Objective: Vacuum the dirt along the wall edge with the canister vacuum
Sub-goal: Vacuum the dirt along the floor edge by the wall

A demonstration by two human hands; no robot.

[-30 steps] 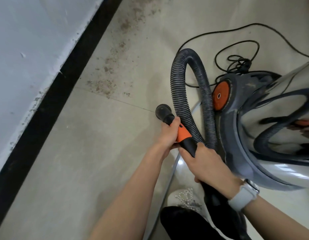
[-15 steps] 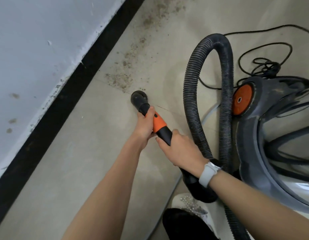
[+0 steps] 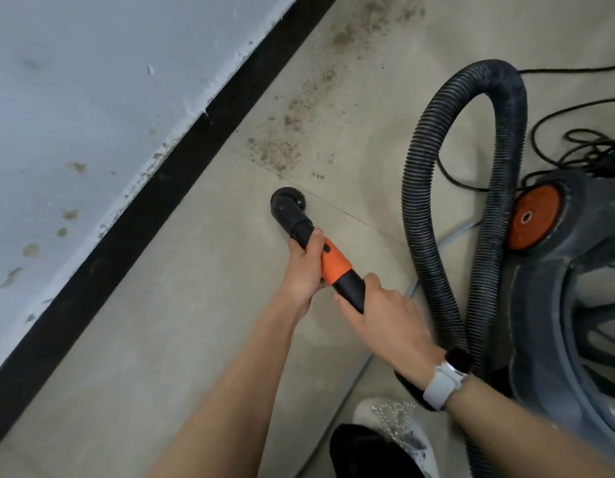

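Head view showed both hands on the vacuum's wand, near the middle of the floor. Left hand (image 3: 304, 267) was wrapped around the orange collar (image 3: 333, 265), fingers curled tight about it, seemingly to steer the tip. Right hand (image 3: 378, 312) gripped the black handle section (image 3: 350, 291) just behind, thumb along the top, apparently supplying the push. A pale watch (image 3: 442, 384) sat on the right wrist.

Round brush nozzle (image 3: 287, 210) rested low at the floor (image 3: 161, 339), on or just above a tile joint; contact could not be confirmed. It pointed toward the far dirt.

Dirt (image 3: 275, 151), brown and granular, lay in a band running far and right along the black skirting (image 3: 154, 208), beside the grey wall (image 3: 92, 98). The nearest patch sat just beyond the nozzle, untouched by the look of it. More dirt (image 3: 371, 19) continued at the far edge.

Ribbed hose (image 3: 471, 98) arched high to the right of the hands, giving slack for forward reach. Canister body (image 3: 557, 270), with its orange wheel hub (image 3: 533, 217), stood at right, near the hose loop. Black power cord (image 3: 592, 146) lay tangled beyond it. A shoe (image 3: 392, 429) showed at the near edge.

Judgement: sweep barely started; nozzle needed to advance into the near patch, then track the skirting. Risk: hose loop snagging on the canister
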